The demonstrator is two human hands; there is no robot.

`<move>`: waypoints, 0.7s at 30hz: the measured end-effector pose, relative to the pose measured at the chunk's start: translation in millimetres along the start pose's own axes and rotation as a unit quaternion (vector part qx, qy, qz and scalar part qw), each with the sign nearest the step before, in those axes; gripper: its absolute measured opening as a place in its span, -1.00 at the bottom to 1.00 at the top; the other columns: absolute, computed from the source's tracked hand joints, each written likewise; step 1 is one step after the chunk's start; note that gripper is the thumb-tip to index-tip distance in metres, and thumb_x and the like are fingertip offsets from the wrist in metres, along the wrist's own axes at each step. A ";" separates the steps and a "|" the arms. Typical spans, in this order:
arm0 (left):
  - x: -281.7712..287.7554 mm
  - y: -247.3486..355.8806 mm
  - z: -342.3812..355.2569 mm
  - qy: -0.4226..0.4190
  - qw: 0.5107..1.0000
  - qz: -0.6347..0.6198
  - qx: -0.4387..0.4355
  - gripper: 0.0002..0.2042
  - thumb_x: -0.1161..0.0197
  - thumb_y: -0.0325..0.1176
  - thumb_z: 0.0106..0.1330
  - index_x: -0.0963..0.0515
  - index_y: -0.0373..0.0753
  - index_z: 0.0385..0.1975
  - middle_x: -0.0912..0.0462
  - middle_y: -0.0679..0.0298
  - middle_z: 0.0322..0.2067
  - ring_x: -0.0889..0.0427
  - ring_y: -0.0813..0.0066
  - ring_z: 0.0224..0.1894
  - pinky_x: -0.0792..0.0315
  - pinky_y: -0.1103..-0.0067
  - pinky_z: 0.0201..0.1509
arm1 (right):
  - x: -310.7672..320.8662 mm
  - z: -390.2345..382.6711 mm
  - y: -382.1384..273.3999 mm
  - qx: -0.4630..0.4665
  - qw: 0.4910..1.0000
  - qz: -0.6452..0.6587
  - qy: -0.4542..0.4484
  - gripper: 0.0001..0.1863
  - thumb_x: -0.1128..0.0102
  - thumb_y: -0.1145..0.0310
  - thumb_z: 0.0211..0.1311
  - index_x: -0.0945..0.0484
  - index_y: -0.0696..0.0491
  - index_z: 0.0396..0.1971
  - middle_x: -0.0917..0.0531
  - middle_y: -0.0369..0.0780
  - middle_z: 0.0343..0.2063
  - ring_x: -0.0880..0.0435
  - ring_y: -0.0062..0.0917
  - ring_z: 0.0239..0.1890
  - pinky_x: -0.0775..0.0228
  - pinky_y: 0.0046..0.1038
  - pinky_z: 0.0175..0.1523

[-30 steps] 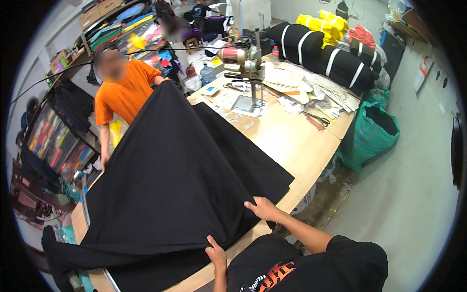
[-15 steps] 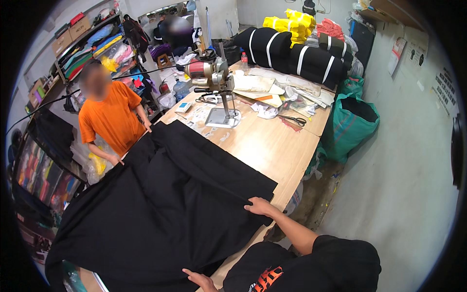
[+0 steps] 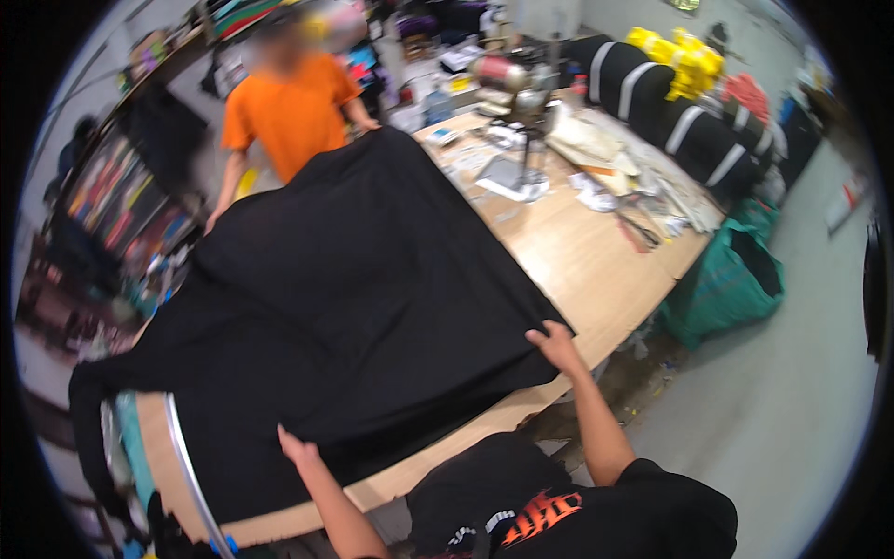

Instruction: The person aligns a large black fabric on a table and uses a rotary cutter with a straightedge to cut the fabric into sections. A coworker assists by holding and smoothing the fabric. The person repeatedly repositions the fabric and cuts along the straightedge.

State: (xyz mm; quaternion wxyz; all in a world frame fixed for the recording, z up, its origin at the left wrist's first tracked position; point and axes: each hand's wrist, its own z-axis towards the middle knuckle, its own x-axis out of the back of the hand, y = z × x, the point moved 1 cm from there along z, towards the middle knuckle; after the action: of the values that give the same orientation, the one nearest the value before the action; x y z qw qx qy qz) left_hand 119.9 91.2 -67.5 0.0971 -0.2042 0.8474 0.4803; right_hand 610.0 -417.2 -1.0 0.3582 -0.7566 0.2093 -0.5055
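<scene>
A large sheet of black fabric (image 3: 345, 270) spreads over the wooden table, billowing slightly in its middle. My left hand (image 3: 300, 451) is at its near edge, thumb up and the other fingers mostly hidden, apparently gripping the cloth. Near the right corner, my right hand (image 3: 557, 348) holds the same edge between thumb and fingers. Across the table a person in an orange shirt (image 3: 291, 116) has both hands at the far edge of the fabric.
A cloth-cutting machine (image 3: 523, 130) stands on the wooden table (image 3: 577, 275) beyond the fabric. Paper patterns (image 3: 587, 140) and scissors (image 3: 638, 228) lie near it. Black rolls with white bands (image 3: 643, 93) line the back. A green sack (image 3: 726, 289) stands right of the table. A metal strip (image 3: 186, 456) lies at the lower left.
The fabric has shifted and puffed up, with fewer folds. Both my hands have moved with its near edge, the left one farther forward. The other person's hands have moved apart. My view has shifted.
</scene>
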 end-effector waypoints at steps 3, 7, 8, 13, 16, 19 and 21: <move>-18.8 32.6 -22.6 0.042 0.993 0.053 -0.093 -0.36 -0.22 0.03 0.71 -0.53 -0.52 0.43 -0.64 -0.03 0.37 -0.66 0.05 0.37 -0.55 0.16 0.52 | -4.3 0.2 12.4 -0.043 0.996 0.053 -0.055 -0.15 -0.53 0.14 0.47 -0.41 0.44 0.50 -0.59 0.20 0.45 -0.62 -0.10 0.48 -0.45 -0.20 0.54; -31.2 49.4 -67.5 0.087 0.960 0.144 -0.226 -0.35 -0.12 0.08 0.76 -0.55 -0.54 0.38 -0.66 -0.05 0.34 -0.67 0.09 0.33 -0.52 0.27 0.50 | -13.4 -8.8 33.6 -0.090 0.989 0.085 -0.076 -0.38 -0.41 0.30 0.57 -0.51 0.41 0.41 -0.71 0.09 0.30 -0.72 -0.26 0.29 -0.55 -0.27 0.34; -34.1 53.0 -76.4 0.099 0.950 0.164 -0.245 -0.35 -0.09 0.08 0.77 -0.56 -0.54 0.36 -0.67 -0.06 0.32 -0.67 0.10 0.31 -0.52 0.29 0.48 | -14.6 -11.0 37.0 -0.121 0.986 0.098 -0.062 -0.47 -0.39 0.32 0.59 -0.58 0.38 0.35 -0.77 0.04 0.21 -0.77 -0.31 0.20 -0.60 -0.29 0.25; -53.5 84.4 -118.9 0.073 0.875 0.246 -0.411 -0.35 -0.01 0.06 0.83 -0.61 -0.61 0.22 -0.75 -0.07 0.14 -0.66 0.18 0.14 -0.47 0.33 0.38 | -5.5 -7.3 20.7 -0.051 0.973 0.217 -0.055 -0.82 -0.35 0.32 0.61 -0.63 0.12 -0.14 -0.62 -0.36 -0.31 -0.53 -0.65 -0.30 -0.42 -0.44 -0.17; -60.8 100.9 -152.2 0.097 0.864 0.224 -0.440 -0.30 -0.01 0.09 0.81 -0.58 -0.65 0.28 -0.71 -0.20 0.22 -0.64 0.14 0.22 -0.42 0.30 0.47 | 14.5 0.7 -8.6 -0.018 0.969 0.248 -0.014 -0.80 -0.31 0.30 0.63 -0.58 0.06 -0.24 -0.53 -0.44 -0.39 -0.45 -0.70 -0.34 -0.36 -0.46 -0.21; -49.3 88.7 -190.1 0.157 0.859 0.127 -0.471 -0.21 0.00 0.19 0.78 -0.52 -0.66 0.37 -0.62 -0.24 0.35 -0.64 0.03 0.31 -0.42 0.27 0.54 | 40.6 -0.8 -33.6 0.012 0.965 0.256 0.045 -0.78 -0.29 0.27 0.66 -0.58 0.02 -0.26 -0.51 -0.47 -0.42 -0.40 -0.74 -0.37 -0.31 -0.51 -0.24; -29.9 63.2 -206.8 0.179 0.855 0.110 -0.474 -0.16 0.00 0.24 0.75 -0.44 -0.66 0.44 -0.56 -0.21 0.42 -0.63 0.02 0.35 -0.51 0.30 0.50 | 54.5 -6.5 -41.8 0.044 0.963 0.258 0.070 -0.78 -0.27 0.27 0.68 -0.59 0.01 -0.26 -0.51 -0.47 -0.42 -0.39 -0.75 -0.38 -0.30 -0.53 -0.24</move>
State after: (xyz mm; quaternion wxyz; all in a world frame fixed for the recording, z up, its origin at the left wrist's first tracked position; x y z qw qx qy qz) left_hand 125.4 -49.0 99.7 -0.2185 -0.2137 0.5370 0.7863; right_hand 624.1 -428.9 65.5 0.4937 -0.6233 0.3998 -0.4560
